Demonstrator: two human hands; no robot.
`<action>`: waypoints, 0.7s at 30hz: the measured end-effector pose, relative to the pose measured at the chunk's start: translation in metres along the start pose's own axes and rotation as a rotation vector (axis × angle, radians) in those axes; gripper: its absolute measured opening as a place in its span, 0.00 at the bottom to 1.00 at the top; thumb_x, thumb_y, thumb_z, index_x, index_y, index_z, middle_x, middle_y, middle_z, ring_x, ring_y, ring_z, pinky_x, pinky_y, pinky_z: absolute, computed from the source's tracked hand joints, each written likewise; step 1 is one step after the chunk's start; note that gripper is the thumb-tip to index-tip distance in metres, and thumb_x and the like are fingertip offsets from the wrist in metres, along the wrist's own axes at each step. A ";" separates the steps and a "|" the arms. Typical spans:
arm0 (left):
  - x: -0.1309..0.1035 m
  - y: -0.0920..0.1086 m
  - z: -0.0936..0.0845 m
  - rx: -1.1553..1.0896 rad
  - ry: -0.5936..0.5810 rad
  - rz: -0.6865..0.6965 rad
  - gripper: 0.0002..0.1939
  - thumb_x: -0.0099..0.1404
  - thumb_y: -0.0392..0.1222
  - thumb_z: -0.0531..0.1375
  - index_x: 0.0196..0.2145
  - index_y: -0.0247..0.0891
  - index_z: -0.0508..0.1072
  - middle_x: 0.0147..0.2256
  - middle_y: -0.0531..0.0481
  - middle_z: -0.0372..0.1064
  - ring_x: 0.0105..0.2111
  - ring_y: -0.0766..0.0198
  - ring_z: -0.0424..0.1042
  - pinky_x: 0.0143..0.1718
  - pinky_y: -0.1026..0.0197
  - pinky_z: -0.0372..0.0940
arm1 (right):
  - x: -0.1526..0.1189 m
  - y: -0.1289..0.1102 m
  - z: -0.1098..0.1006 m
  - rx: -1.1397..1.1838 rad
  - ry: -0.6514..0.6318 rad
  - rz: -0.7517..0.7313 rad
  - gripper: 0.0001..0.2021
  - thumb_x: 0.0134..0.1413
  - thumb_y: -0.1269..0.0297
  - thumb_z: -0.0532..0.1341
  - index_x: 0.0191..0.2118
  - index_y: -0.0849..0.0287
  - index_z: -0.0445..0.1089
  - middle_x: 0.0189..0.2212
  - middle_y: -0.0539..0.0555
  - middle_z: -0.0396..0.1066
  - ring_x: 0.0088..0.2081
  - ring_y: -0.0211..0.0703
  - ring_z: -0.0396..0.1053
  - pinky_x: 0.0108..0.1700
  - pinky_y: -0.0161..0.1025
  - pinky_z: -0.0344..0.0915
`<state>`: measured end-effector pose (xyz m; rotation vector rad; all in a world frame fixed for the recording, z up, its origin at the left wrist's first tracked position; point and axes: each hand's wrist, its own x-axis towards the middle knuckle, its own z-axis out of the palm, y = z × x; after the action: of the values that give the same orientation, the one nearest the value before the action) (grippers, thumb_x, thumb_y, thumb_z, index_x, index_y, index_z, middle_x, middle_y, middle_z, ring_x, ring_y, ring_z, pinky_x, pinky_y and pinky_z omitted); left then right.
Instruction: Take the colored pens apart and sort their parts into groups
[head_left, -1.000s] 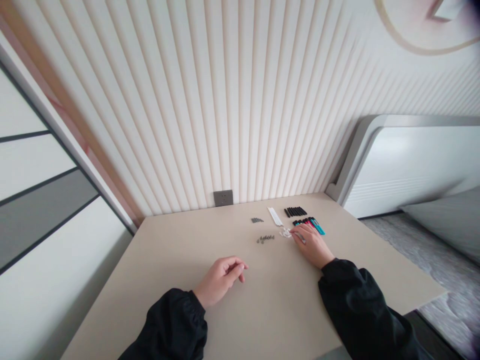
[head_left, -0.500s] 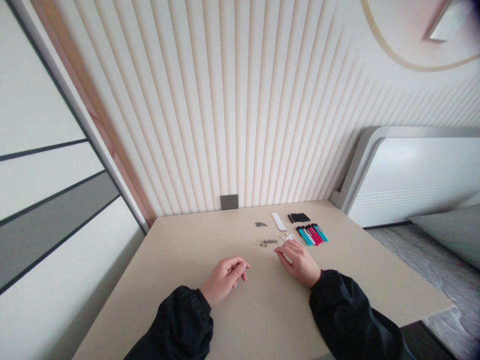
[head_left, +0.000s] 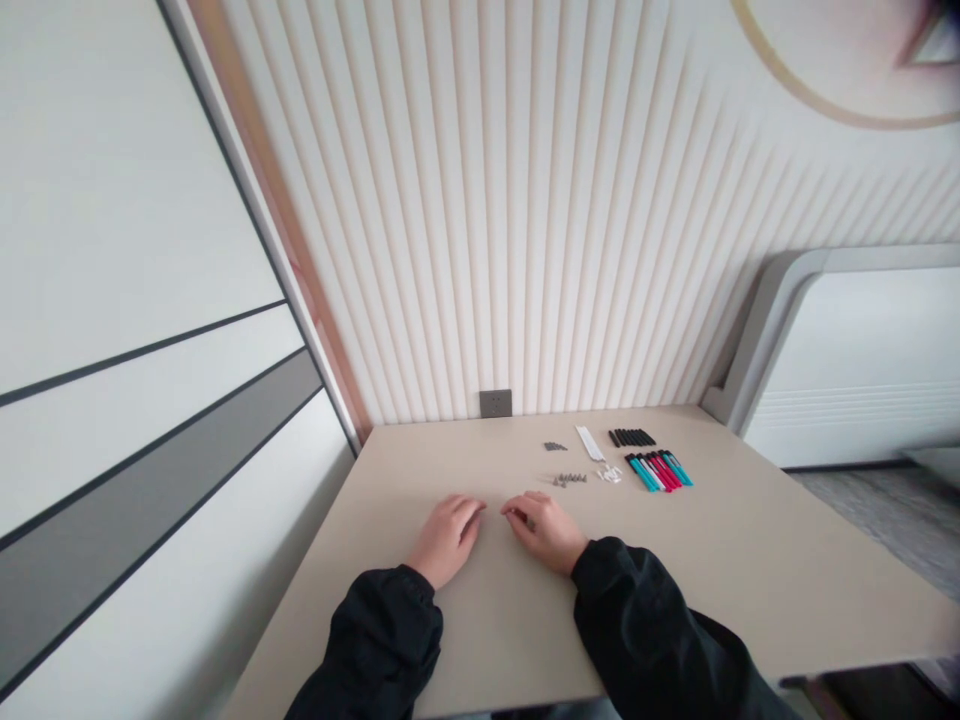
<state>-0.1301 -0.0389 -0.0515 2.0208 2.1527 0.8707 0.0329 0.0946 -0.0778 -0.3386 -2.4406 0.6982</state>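
My left hand (head_left: 448, 537) rests low over the table, its thumb and fingers drawn together in a pinch. Just across a small gap, my right hand (head_left: 546, 530) is pinched too, its fingertips facing the left ones. What either pinch holds, if anything, is too small or hidden to make out. Beyond my right hand lies a cluster of small grey metal parts (head_left: 570, 480). Small white pieces (head_left: 609, 474) are scattered to the right of them. Teal, white and pink barrels with black ends (head_left: 660, 471) lie in a row farther right.
Behind these lie black rods (head_left: 632, 438) in a row, flat white strips (head_left: 589, 443) and small dark grey pieces (head_left: 555, 446). The beige table (head_left: 720, 560) meets a ribbed wall with a dark socket (head_left: 496, 403). A white cabinet stands left, a bed with a headboard right.
My right hand has moved left, away from the white pieces, to face my left hand. The left fingers have closed in a pinch. The view has shifted left.
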 end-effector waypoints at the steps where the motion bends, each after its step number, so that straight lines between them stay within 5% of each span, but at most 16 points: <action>1: -0.002 -0.001 -0.001 0.034 -0.006 0.008 0.12 0.67 0.34 0.51 0.44 0.39 0.71 0.41 0.46 0.70 0.44 0.58 0.67 0.49 0.55 0.61 | 0.001 -0.001 0.002 0.011 -0.004 0.018 0.09 0.58 0.69 0.55 0.40 0.58 0.72 0.29 0.53 0.72 0.32 0.40 0.69 0.38 0.36 0.63; 9: 0.012 0.001 -0.006 0.210 -0.114 0.160 0.11 0.66 0.34 0.51 0.42 0.38 0.71 0.44 0.44 0.68 0.46 0.55 0.65 0.50 0.52 0.59 | 0.014 0.000 0.009 -0.042 -0.176 -0.191 0.09 0.58 0.70 0.53 0.40 0.57 0.70 0.28 0.51 0.73 0.30 0.39 0.69 0.36 0.34 0.62; 21: 0.048 -0.011 0.024 0.195 -0.343 -0.039 0.05 0.58 0.35 0.55 0.31 0.39 0.71 0.29 0.47 0.72 0.32 0.56 0.71 0.32 0.60 0.58 | 0.020 0.011 0.011 -0.013 -0.242 -0.178 0.06 0.58 0.69 0.54 0.38 0.56 0.69 0.28 0.50 0.72 0.30 0.39 0.68 0.35 0.34 0.60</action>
<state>-0.1367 0.0149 -0.0604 2.0231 2.1382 0.2881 0.0108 0.1066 -0.0822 -0.0416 -2.6628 0.6789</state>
